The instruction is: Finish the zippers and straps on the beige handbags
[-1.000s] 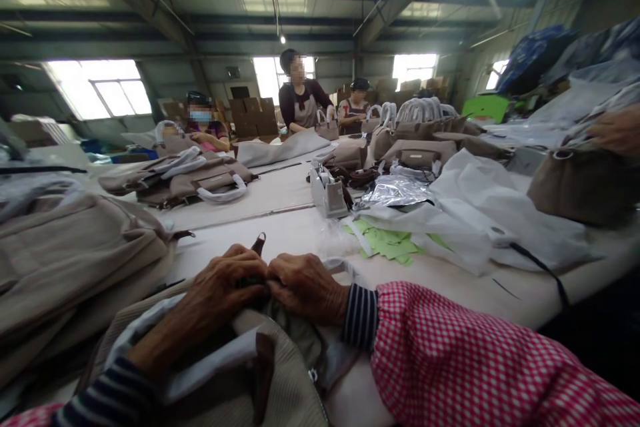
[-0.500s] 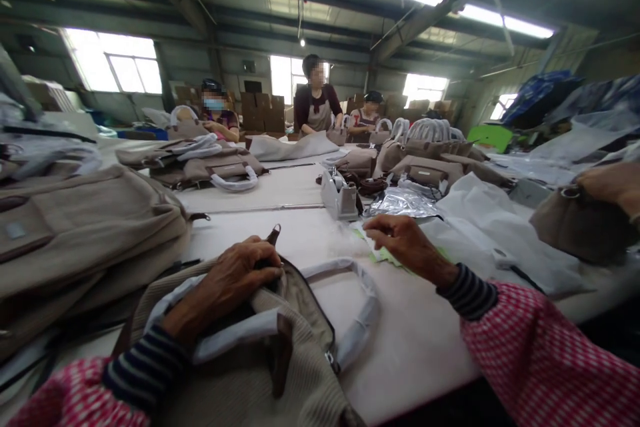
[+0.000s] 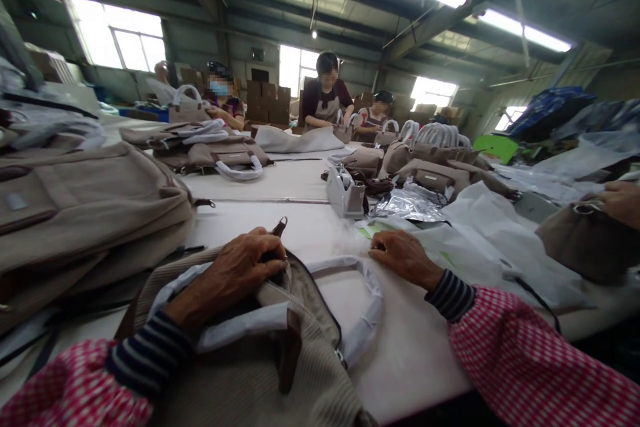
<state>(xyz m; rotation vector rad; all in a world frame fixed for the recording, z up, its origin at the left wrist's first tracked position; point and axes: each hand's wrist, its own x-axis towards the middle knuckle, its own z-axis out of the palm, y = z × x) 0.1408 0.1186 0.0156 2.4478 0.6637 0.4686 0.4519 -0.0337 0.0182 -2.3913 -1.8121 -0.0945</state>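
A beige ribbed handbag (image 3: 320, 373) lies unzipped in front of me, its handles (image 3: 367, 320) wrapped in white paper. My left hand (image 3: 245, 267) is closed on the bag's top edge near a brown leather tab with a metal ring (image 3: 281, 227). My right hand (image 3: 407, 260) is low over the white table, right of the bag, with its fingers curled together; what they hold, if anything, is hidden. Just behind it lie green-and-white paper pieces (image 3: 370, 229).
A grey tape dispenser (image 3: 346, 193) stands mid-table beside silver plastic (image 3: 410, 205). White plastic bags (image 3: 490, 233) lie to the right, where another person's hand (image 3: 623, 202) holds a brown pouch (image 3: 585, 240). Large beige bags (image 3: 100, 207) are piled at left. Several co-workers stand or sit beyond.
My right hand has drawn back from the paper pieces, down and slightly toward me, its fingers more curled. My left hand keeps its grip on the bag. The view has shifted slightly.
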